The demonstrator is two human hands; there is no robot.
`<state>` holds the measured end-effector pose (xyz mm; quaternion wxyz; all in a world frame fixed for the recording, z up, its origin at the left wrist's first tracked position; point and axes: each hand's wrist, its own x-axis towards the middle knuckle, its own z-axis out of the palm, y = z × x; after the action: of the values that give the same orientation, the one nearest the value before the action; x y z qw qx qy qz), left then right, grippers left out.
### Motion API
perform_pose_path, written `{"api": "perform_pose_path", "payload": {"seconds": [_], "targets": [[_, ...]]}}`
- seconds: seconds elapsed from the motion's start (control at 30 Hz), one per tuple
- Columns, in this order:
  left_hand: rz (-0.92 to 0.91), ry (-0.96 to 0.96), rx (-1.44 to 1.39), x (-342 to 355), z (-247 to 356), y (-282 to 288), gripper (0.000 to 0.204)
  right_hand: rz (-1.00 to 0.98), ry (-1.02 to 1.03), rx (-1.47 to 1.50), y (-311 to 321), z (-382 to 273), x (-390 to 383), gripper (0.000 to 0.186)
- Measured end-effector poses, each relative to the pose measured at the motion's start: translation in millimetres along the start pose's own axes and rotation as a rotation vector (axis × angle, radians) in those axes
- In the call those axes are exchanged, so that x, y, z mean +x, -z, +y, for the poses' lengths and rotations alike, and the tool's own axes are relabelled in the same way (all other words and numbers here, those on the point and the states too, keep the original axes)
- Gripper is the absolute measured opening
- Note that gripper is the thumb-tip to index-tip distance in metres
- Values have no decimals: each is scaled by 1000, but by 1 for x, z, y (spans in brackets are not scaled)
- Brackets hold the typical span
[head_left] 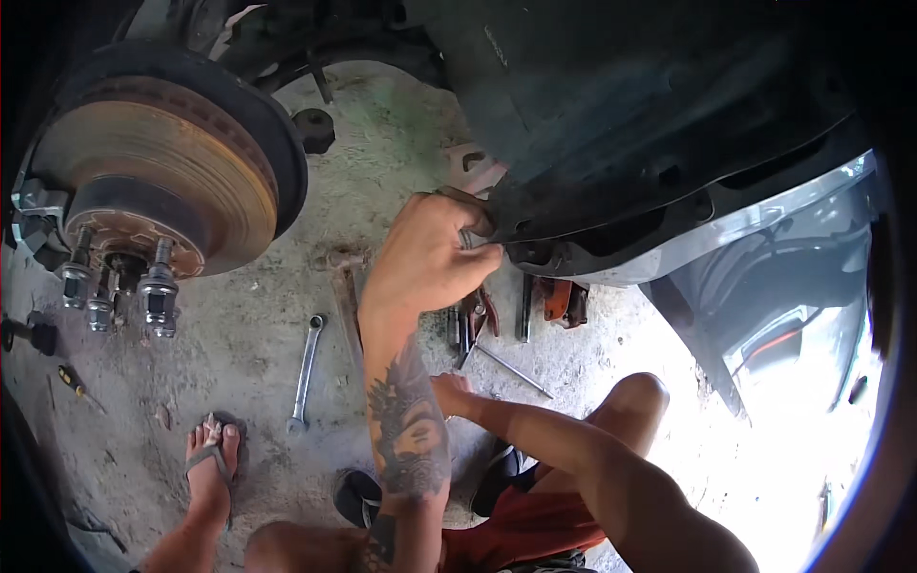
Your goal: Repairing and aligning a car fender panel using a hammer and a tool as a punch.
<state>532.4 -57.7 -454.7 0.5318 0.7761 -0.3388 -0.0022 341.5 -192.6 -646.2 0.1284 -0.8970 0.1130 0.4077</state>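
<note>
My left hand (435, 253), on a tattooed forearm, is raised to the corner of a black wheel-arch liner (611, 162). Its fingers curl round the liner's edge, and the thumb lies along the near side. The fingertips are hidden behind that edge. Lower down, my right hand (453, 387) rests near the left forearm, which covers its fingers. Whether it holds anything does not show. Close by on the ground are red-handled pliers (489, 313) and a thin metal rod (516, 371).
A rusty brake disc (172, 162) with lug nuts (158, 294) on its studs stands at left. On the concrete lie a combination wrench (307, 372), a screwdriver (73, 382) and an orange-red tool (562, 301). A foot in a flip-flop (212, 456) is at lower left. A grey bumper (783, 258) hangs right.
</note>
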Motion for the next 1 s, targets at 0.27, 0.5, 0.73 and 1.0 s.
{"api": "perform_pose_path", "payload": {"seconds": [0.27,0.5,0.73,1.0], "targets": [[120,-170,-369,27,21,5,21,176,-142,97,-13,-23,-18,27],[174,-197,-409,19,35,7,36,179,-224,3,17,-34,-61,27],[308,-338,-362,23,48,10,46,240,-98,270,97,-59,-149,32],[466,-437,-417,42,39,18,32,214,-113,526,175,-64,-253,42]]}}
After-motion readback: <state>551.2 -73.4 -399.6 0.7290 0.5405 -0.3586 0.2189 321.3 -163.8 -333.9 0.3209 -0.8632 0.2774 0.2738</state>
